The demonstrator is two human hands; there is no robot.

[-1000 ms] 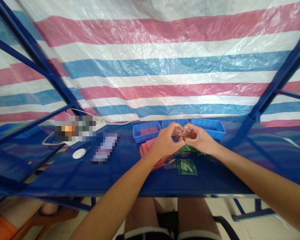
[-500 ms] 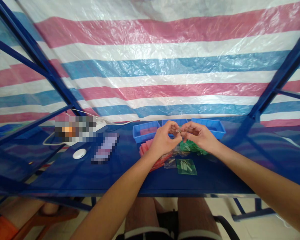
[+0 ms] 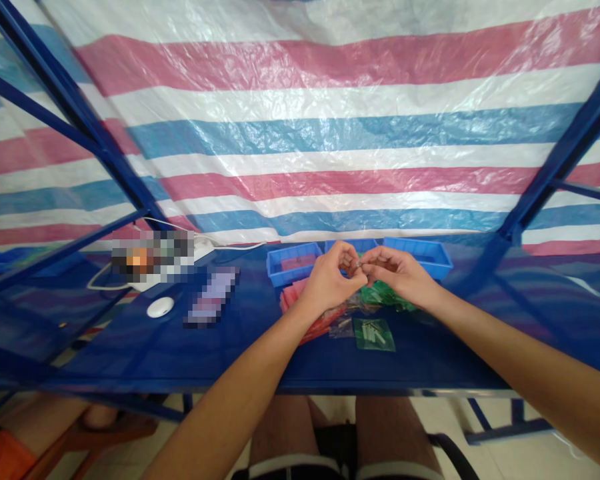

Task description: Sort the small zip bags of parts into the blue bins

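Note:
My left hand (image 3: pixel 337 270) and my right hand (image 3: pixel 393 272) meet above the table, fingertips pinched together around a small metal piece (image 3: pixel 359 265). Its exact kind is too small to make out. Below my left hand lies a pile of red plastic bags (image 3: pixel 294 298). Green plastic bags (image 3: pixel 387 295) lie beneath my right hand, with clear bags (image 3: pixel 353 303) between the two piles. Nearer the table's front edge rests a green bag (image 3: pixel 375 335) with several pale strips in it, and beside it a small clear bag (image 3: pixel 341 327).
Behind my hands stand three blue bins, the left bin (image 3: pixel 275 273), the middle bin (image 3: pixel 353 245) and the right bin (image 3: pixel 440 267). To the left are a white round case (image 3: pixel 160 307), a blurred phone-like object (image 3: pixel 213 297) and a white power strip (image 3: pixel 200 251). Another person's leg (image 3: pixel 45 417) shows at lower left.
My fingertips have closed in slightly more around the small metal piece, which shows less than before. Everything on the table lies as it did.

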